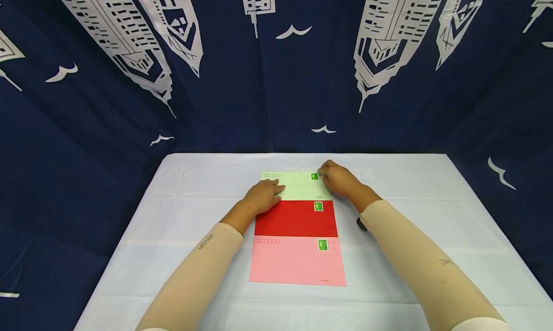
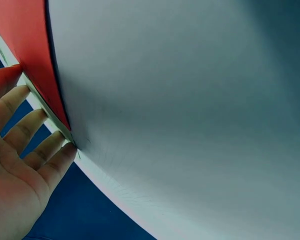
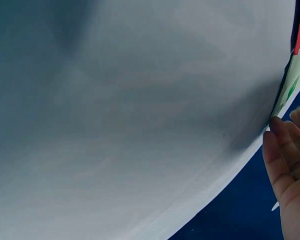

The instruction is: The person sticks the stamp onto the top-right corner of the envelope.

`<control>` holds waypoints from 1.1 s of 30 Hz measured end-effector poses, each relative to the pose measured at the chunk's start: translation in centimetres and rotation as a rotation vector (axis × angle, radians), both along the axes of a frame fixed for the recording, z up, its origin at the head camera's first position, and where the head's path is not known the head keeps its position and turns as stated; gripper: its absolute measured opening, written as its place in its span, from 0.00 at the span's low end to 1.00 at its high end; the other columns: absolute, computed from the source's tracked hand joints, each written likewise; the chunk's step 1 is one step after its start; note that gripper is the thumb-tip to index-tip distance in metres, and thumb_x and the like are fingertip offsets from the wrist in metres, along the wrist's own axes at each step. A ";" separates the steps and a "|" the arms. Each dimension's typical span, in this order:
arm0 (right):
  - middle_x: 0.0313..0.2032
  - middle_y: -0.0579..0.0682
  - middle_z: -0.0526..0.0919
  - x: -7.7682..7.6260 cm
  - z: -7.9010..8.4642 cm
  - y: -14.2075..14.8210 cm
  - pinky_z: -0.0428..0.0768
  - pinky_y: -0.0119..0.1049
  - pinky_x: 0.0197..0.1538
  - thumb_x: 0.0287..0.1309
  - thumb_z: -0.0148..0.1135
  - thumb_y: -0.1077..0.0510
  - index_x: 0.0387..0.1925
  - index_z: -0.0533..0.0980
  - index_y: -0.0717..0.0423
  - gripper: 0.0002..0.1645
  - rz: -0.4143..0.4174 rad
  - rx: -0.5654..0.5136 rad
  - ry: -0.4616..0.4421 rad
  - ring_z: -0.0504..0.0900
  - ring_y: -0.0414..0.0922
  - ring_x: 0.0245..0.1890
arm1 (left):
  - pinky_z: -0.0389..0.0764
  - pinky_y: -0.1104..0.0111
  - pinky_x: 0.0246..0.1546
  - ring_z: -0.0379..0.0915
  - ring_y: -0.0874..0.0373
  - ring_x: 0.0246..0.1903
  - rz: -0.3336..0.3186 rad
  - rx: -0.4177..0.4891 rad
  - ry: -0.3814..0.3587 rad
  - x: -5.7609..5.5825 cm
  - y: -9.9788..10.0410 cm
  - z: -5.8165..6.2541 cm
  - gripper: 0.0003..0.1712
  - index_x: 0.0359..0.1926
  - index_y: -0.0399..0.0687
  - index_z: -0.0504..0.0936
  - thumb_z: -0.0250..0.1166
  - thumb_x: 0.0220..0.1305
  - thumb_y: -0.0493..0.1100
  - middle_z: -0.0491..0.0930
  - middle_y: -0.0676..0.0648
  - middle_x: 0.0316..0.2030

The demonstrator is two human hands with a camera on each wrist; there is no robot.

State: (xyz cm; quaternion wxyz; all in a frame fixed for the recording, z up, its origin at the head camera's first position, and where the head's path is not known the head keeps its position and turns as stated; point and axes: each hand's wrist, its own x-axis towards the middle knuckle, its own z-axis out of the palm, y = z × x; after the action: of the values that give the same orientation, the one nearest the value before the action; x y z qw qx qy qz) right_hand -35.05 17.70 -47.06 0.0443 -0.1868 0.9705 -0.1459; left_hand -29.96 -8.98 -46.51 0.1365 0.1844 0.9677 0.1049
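Observation:
Three envelopes lie in a column on the white-covered table: light green farthest away, red in the middle, pink nearest. Each bears a green stamp at its upper right; the pink one's stamp is fully visible. My left hand, fingers spread, rests on the left part of the green envelope, with the thumb by the red one's upper edge. At the green envelope's upper right corner, my right hand touches the paper with its fingertips, just right of the stamp.
White cloth covers the table around the envelopes. A small black object shows beside the right wrist. Behind the table's far edge hangs a dark blue curtain with white buildings and birds.

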 end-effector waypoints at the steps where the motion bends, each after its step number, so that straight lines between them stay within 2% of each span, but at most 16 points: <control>1: 0.60 0.59 0.76 0.2 0.1 0.0 0.76 0.51 0.69 0.70 0.53 0.64 0.63 0.76 0.63 0.23 0.011 0.003 -0.004 0.78 0.55 0.60 | 0.57 0.57 0.79 0.53 0.49 0.78 0.001 -0.001 -0.001 0.0 0.0 0.0 0.29 0.75 0.60 0.67 0.57 0.76 0.50 0.60 0.50 0.78; 5: 0.62 0.59 0.77 0.7 0.2 0.0 0.76 0.51 0.69 0.70 0.54 0.64 0.65 0.75 0.62 0.24 0.053 0.019 -0.008 0.77 0.56 0.62 | 0.57 0.56 0.79 0.52 0.48 0.78 0.000 0.000 -0.003 0.0 0.0 0.0 0.29 0.75 0.60 0.66 0.57 0.76 0.50 0.60 0.50 0.78; 12: 0.66 0.57 0.77 1.3 0.0 0.0 0.74 0.52 0.70 0.69 0.55 0.64 0.67 0.74 0.59 0.26 0.125 0.071 0.044 0.75 0.59 0.65 | 0.57 0.56 0.79 0.52 0.48 0.78 0.010 0.010 -0.010 0.0 0.0 0.0 0.29 0.75 0.59 0.66 0.57 0.76 0.50 0.59 0.50 0.78; 22: 0.65 0.56 0.77 1.5 -0.3 -0.4 0.77 0.48 0.66 0.67 0.55 0.63 0.66 0.75 0.58 0.26 0.141 0.125 0.063 0.75 0.58 0.61 | 0.57 0.57 0.79 0.52 0.48 0.78 0.012 0.023 -0.011 0.2 0.0 0.0 0.29 0.75 0.58 0.67 0.57 0.76 0.49 0.60 0.50 0.78; 29: 0.67 0.58 0.76 1.4 0.3 -0.7 0.75 0.49 0.69 0.68 0.55 0.62 0.68 0.73 0.57 0.27 0.145 0.172 0.020 0.73 0.59 0.64 | 0.56 0.57 0.79 0.51 0.48 0.79 0.002 0.021 -0.005 0.1 -0.1 0.0 0.29 0.75 0.58 0.67 0.56 0.76 0.49 0.59 0.50 0.78; 33: 0.66 0.58 0.77 1.4 0.6 -0.8 0.76 0.48 0.68 0.68 0.56 0.62 0.67 0.73 0.57 0.26 0.164 0.195 0.028 0.75 0.58 0.63 | 0.56 0.57 0.80 0.51 0.48 0.79 0.000 0.023 -0.008 0.1 -0.1 0.0 0.29 0.75 0.58 0.66 0.56 0.76 0.49 0.59 0.50 0.78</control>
State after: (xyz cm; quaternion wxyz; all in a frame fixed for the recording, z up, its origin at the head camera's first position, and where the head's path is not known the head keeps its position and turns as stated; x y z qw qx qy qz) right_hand -33.69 16.86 -46.50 0.0606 -0.2622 0.9621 -0.0442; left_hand -29.81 -9.10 -46.53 0.1384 0.1855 0.9658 0.1168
